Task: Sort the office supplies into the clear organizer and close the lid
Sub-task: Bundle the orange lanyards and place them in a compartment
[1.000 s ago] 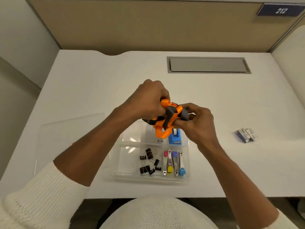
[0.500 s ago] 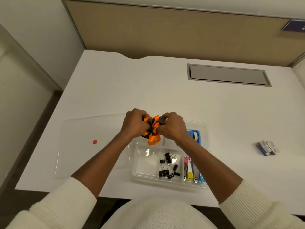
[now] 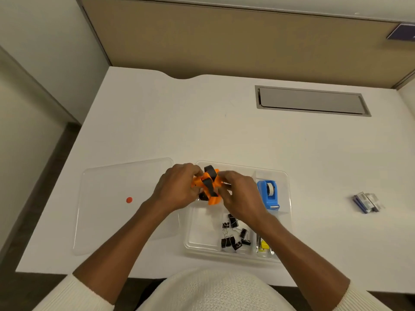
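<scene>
My left hand [image 3: 177,190] and my right hand [image 3: 241,196] both grip a bunch of orange and black clamps [image 3: 210,186] over the back left compartment of the clear organizer [image 3: 288,176]. Several black binder clips [image 3: 233,234] lie in the front middle compartment. A blue tape dispenser [image 3: 269,194] sits in the back right compartment. Coloured items with a yellow one [image 3: 263,245] rest in the front right compartment, partly hidden by my right forearm. The clear lid [image 3: 112,198], marked with a red dot, lies flat to the left of the organizer.
A small pack of staples [image 3: 367,202] lies on the white desk to the right of the organizer. A grey cable hatch [image 3: 312,101] is set into the desk at the back right. A tan partition wall stands behind the desk.
Both hands have lowered the orange clamps toward the organizer's back left compartment. The camera view has shifted, so the desk now sits further right in frame.
</scene>
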The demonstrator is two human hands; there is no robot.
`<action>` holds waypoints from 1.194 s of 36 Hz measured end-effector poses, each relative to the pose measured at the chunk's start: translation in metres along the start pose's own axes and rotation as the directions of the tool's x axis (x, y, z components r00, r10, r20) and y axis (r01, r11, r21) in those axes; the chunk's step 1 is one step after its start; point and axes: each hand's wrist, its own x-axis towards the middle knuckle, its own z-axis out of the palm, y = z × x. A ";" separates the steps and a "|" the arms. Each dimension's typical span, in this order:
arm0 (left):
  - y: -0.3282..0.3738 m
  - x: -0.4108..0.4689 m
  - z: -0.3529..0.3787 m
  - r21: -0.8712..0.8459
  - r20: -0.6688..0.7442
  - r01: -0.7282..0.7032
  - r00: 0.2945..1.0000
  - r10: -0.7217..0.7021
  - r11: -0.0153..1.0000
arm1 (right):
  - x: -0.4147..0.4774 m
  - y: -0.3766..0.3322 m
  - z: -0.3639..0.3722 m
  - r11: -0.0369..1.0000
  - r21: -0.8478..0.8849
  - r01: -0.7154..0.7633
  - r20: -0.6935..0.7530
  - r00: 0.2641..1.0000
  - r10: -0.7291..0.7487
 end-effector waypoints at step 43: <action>-0.015 0.022 0.007 0.142 0.143 -0.048 0.989 0.028 0.989 | 0.035 0.032 0.006 0.858 -0.361 0.367 0.190 0.929 -0.317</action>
